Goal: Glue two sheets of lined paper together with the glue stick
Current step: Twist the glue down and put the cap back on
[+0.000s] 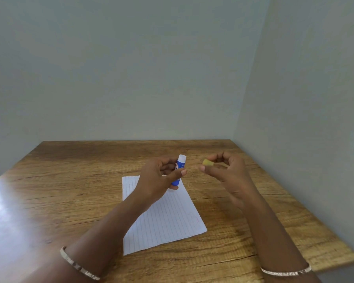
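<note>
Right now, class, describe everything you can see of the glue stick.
The glue stick is a blue tube with a white end uppermost and a partly hidden label. It stands nearly upright, tilted slightly right, in the left hand above the paper. The right hand holds a yellow cap apart from it.

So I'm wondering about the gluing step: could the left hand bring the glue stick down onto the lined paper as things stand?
Probably yes. The left hand holds the glue stick right above the lined paper; the yellow cap is off, in the right hand, and nothing lies between.
</note>
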The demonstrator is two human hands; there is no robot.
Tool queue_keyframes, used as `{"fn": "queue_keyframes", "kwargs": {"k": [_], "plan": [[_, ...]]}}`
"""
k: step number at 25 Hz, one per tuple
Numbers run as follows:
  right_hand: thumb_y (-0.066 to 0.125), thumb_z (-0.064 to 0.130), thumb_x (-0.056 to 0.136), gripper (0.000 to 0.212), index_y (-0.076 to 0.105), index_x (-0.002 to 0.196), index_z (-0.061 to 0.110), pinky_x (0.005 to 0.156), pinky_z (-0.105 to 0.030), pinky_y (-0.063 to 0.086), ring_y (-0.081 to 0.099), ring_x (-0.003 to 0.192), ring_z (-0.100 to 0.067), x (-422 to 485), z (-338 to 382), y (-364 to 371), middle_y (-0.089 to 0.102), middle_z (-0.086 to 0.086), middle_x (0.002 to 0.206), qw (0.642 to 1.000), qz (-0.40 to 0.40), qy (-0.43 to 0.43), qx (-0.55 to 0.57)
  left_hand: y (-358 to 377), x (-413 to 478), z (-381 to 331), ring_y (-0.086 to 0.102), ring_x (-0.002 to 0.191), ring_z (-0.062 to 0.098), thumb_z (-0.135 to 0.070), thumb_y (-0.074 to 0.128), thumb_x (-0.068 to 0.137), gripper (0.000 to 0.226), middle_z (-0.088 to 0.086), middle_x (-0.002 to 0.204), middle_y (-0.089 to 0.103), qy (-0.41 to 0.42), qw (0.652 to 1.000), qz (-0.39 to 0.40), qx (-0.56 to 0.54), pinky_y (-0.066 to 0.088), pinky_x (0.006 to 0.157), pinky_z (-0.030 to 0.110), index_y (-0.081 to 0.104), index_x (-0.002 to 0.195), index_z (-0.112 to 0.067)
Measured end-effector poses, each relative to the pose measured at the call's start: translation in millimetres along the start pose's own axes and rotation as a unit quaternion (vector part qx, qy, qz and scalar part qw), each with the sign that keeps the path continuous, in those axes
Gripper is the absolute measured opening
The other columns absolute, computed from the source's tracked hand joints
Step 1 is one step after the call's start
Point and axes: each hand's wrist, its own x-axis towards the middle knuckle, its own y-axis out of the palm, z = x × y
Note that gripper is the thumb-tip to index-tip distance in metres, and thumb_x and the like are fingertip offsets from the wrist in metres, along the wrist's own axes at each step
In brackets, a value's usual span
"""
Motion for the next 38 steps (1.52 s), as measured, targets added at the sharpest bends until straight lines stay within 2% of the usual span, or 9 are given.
{"fn": "queue_keyframes", "kwargs": {"k": [3,6,10,15,21,28,31,34,38], "plan": [[0.079,0.015,0.086,0.03,0.071,0.114,0.023,0.072,-0.021,0.058,0.073,0.09,-0.007,-0.8,3.7,1.7,0.07,0.005,0.102,0.993,0.06,-0.051,0.087,1.2,-0.8,-1.2,0.073,0.079,0.002,-0.025,0.083,0.079,0.029,-0.019,0.081,0.074,0.024,0.999,0.01,0.039,0.057,0.054,0.02,0.066,0.101,-0.035],[0.067,0.022,0.097,0.023,0.072,0.118,0.028,0.077,-0.025,0.055,0.069,0.1,-0.008,-1.2,4.0,5.9,0.073,0.007,0.105,0.99,0.082,-0.093,0.064,3.4,-2.4,-1.6,0.072,0.075,0.0,-0.029,0.084,0.078,0.027,-0.02,0.076,0.074,0.037,0.997,0.014,0.065,0.054,0.05,0.017,0.069,0.101,-0.03],[0.078,0.028,0.084,0.024,0.07,0.104,0.018,0.081,-0.026,0.055,0.074,0.102,-0.013,-2.6,3.7,11.1,0.079,-0.001,0.104,0.99,0.075,-0.081,0.089,3.5,-3.6,-4.8,0.072,0.074,0.0,-0.03,0.083,0.079,0.022,-0.022,0.079,0.075,0.057,0.996,0.028,0.067,0.052,0.05,0.015,0.07,0.097,-0.033],[0.081,0.015,0.083,0.021,0.074,0.102,0.012,0.077,-0.028,0.061,0.075,0.095,-0.022,-0.8,2.2,11.6,0.079,-0.008,0.1,0.99,0.066,-0.091,0.089,3.2,-4.7,-5.3,0.071,0.074,0.0,-0.032,0.082,0.08,0.017,-0.021,0.08,0.076,0.071,0.994,0.025,0.083,0.052,0.05,0.015,0.072,0.094,-0.035],[0.081,0.015,0.083,0.026,0.078,0.109,0.017,0.084,-0.028,0.06,0.075,0.094,-0.014,-2.2,2.2,13.2,0.08,0.0,0.097,0.991,0.047,-0.124,0.022,2.5,-4.4,-4.3,0.074,0.076,0.005,-0.031,0.079,0.084,0.021,-0.012,0.08,0.078,0.067,0.994,0.032,0.081,0.054,0.051,0.017,0.076,0.103,-0.024],[0.081,0.021,0.085,0.047,0.068,0.13,0.027,0.088,-0.028,0.061,0.069,0.104,-0.004,-9.1,6.6,18.1,0.075,0.009,0.11,0.98,0.096,-0.147,-0.089,-0.1,-6.4,-8.7,0.077,0.084,0.013,-0.03,0.072,0.089,0.023,0.001,0.09,0.081,0.014,0.998,0.053,0.005,0.06,0.058,0.024,0.071,0.11,-0.02],[0.081,0.022,0.078,0.081,0.046,0.149,0.038,0.083,-0.025,0.057,0.06,0.116,-0.004,-12.3,4.6,21.7,0.064,0.012,0.13,0.958,0.154,-0.176,-0.165,-2.4,-5.5,-10.9,0.077,0.091,0.016,-0.03,0.067,0.092,0.027,0.005,0.099,0.08,-0.037,0.995,0.062,-0.063,0.062,0.072,0.027,0.07,0.114,-0.014],[0.09,0.035,0.067,0.109,0.026,0.156,0.038,0.092,-0.03,0.054,0.054,0.123,-0.008,-13.7,-0.5,32.5,0.052,0.008,0.144,0.933,0.177,-0.183,-0.253,-2.1,-6.4,-12.4,0.077,0.091,0.019,-0.031,0.065,0.092,0.032,0.004,0.099,0.08,-0.058,0.992,0.064,-0.095,0.06,0.079,0.025,0.07,0.116,-0.01],[0.093,0.039,0.061,0.095,0.047,0.143,0.027,0.085,-0.023,0.053,0.06,0.106,-0.008,-12.5,-7.0,38.1,0.062,0.007,0.126,0.924,0.096,-0.252,-0.271,1.8,-9.7,-12.5,0.077,0.093,0.022,-0.033,0.064,0.091,0.033,0.008,0.1,0.08,-0.072,0.989,0.081,-0.101,0.058,0.089,0.034,0.071,0.114,-0.009]]}}
